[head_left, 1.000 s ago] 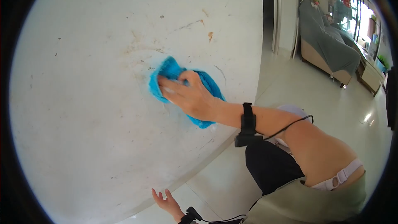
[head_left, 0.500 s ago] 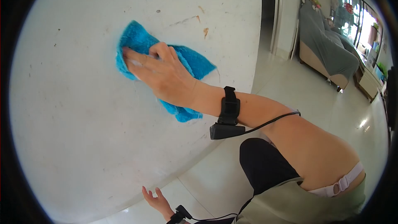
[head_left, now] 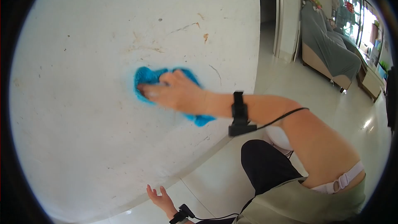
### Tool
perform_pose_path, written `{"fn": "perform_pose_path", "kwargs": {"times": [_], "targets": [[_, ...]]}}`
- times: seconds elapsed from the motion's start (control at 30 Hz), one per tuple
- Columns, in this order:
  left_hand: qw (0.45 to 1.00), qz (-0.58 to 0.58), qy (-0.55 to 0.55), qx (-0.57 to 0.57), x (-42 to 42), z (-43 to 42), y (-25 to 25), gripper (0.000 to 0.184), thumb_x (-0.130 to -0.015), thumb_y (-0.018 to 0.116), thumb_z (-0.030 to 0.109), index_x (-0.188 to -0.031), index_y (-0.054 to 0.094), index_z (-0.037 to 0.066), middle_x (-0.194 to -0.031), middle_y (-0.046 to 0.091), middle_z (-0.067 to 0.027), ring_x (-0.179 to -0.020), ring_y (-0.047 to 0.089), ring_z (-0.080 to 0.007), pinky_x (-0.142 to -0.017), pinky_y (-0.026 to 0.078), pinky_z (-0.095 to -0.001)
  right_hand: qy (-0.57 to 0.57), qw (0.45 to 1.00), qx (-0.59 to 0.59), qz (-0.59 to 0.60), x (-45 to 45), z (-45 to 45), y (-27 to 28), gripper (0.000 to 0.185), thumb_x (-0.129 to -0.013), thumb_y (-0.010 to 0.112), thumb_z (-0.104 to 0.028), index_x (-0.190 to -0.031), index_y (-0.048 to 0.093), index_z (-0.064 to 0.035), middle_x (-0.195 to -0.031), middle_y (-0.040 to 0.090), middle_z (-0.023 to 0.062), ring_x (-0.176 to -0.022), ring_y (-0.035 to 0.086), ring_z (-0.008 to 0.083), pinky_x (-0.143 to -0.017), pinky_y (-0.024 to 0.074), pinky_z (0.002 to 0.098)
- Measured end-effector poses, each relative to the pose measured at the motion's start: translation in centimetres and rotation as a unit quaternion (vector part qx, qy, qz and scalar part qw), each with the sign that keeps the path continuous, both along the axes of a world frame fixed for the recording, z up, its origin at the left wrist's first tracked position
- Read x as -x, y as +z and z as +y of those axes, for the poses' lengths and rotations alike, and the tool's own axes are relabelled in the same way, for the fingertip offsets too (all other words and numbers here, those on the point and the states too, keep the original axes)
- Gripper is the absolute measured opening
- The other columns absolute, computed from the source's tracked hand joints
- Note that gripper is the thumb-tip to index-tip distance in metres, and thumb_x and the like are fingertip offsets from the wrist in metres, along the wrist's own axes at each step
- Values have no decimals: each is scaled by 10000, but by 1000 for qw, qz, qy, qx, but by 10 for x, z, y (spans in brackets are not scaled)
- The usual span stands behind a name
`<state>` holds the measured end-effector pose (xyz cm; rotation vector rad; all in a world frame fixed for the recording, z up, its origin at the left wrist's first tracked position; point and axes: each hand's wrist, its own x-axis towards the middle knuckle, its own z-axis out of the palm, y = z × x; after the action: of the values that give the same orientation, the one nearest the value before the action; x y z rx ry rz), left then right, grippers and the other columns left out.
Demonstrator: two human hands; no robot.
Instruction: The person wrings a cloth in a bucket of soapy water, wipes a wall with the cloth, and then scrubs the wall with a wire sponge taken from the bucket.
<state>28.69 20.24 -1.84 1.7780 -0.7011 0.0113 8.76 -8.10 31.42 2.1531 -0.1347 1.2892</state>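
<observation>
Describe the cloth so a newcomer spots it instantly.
Start with the big white surface filling the view's left. Near its middle, the right hand holds a crumpled cloth against it. The cloth is bright blue, whereas the marks around it are brown or grey.

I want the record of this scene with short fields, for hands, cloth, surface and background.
right hand: blurred, on the cloth
left hand: open, fingers spread, low in view
cloth: blue, bunched, against the white surface
white surface: brown marks and dark specks
wrists: black strap on each
background: sofa with grey cover, pale tiled floor
</observation>
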Motion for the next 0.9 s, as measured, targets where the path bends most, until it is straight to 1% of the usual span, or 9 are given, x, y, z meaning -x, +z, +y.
{"fn": "perform_pose_path", "kwargs": {"times": [0.03,0.2,0.33,0.47,0.53,0.67,0.73,0.8,0.9], "targets": [[1000,-1,-2,-1,-5,2,-1,605,-844,650,0,-1399,409,6,-1444,407,-175,-1254,483,-293,-1016,438,-410,19,997,80,1,9,-8,10,478,-733,605,18,-1189,614,-127,-1255,542,2,-890,423,243,-709,380,333],[997,75,28,-10,16,2,37,589,-848,650,6,-1390,422,7,-1431,420,-177,-1263,477,-296,-1006,448,-409,-111,990,-1,-88,15,-8,28,499,-728,613,19,-1206,606,-124,-1297,551,-35,-872,426,240,-706,411,371],[999,30,10,-14,-11,2,-8,589,-850,645,2,-1393,418,10,-1432,422,-174,-1267,474,-298,-1004,453,-411,34,999,-13,7,4,6,-7,404,-729,604,-1,-1114,648,-119,-1303,571,-12,-868,462,227,-721,403,360],[999,40,11,1,9,6,26,590,-849,646,-8,-1391,413,-3,-1428,419,-186,-1259,477,-300,-1016,450,-411,-152,987,39,-31,24,-15,34,485,-722,636,-55,-1202,610,-116,-1270,541,4,-869,447,258,-685,395,397],[997,69,23,-1,9,7,28,591,-848,647,-12,-1390,412,-8,-1428,418,-187,-1259,477,-299,-1023,446,-409,-73,992,-26,-99,11,-12,19,488,-717,636,-57,-1198,612,-136,-1246,546,20,-873,451,258,-678,390,396],[1000,18,8,5,-8,11,-1,595,-850,649,-5,-1392,405,-14,-1431,414,-183,-1258,477,-296,-1025,443,-409,66,998,11,-9,17,-10,3,485,-725,638,-40,-1199,605,-140,-1246,550,5,-888,451,259,-701,394,391],[1000,29,11,1,-2,10,9,595,-851,649,-4,-1393,404,-13,-1432,413,-180,-1257,478,-296,-1024,444,-410,-27,997,68,1,27,-19,28,486,-739,641,-31,-1212,597,-133,-1234,551,-12,-911,445,260,-729,398,384],[997,71,22,3,8,9,31,591,-851,652,-2,-1389,407,-13,-1428,416,-182,-1253,479,-300,-1031,440,-412,-110,991,-2,-78,34,-16,41,485,-758,624,-3,-1227,585,-120,-1262,547,-7,-930,432,260,-750,395,375],[999,31,26,-9,-8,12,7,591,-847,649,-7,-1388,411,-10,-1431,416,-175,-1251,481,-302,-1035,437,-414,-91,994,-24,-62,41,-19,11,453,-768,593,36,-1206,594,-83,-1338,514,7,-936,415,255,-761,381,360]]}}
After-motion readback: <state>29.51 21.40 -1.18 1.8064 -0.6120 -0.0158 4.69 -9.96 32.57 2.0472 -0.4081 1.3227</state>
